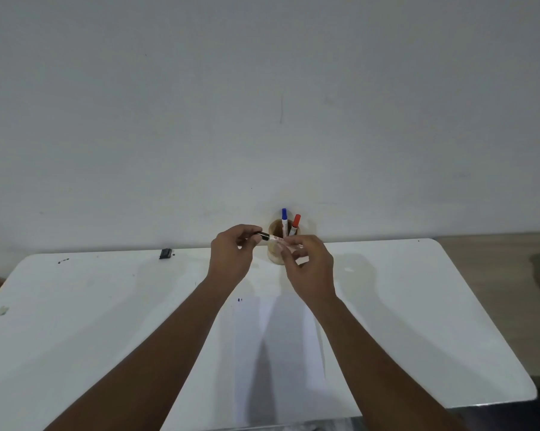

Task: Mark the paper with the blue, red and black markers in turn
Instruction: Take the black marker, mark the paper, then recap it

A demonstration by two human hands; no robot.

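1. Head view, the hands: both hands meet above the far middle of the worktop (418, 306), holding the black marker (273, 238) level between them. The left hand (231, 253) pinches its black cap end in the fingertips; the right hand (309, 262) curls around the white barrel.
2. Head view, the other task things: the blue marker (284, 220) and red marker (295, 224) stand caps up in a small round wooden holder (275, 244) at the far edge, just behind the hands. The paper (253, 337) lies flat at near centre between the forearms, with a small blue mark (239, 299) near its far left corner. No red mark can be made out.
3. Judgement on the step: this looks like work on the black marker's cap, though opening or closing I cannot tell. A straight pull or push along the barrel, with the right hand steady, should keep ink off the fingers.
4. Head view, surface and room: the worktop is white with rounded corners and a few dark specks; a small dark object (165, 253) sits at its far left. A plain pale wall (262, 104) rises behind, and brownish floor (495, 290) shows to the right.
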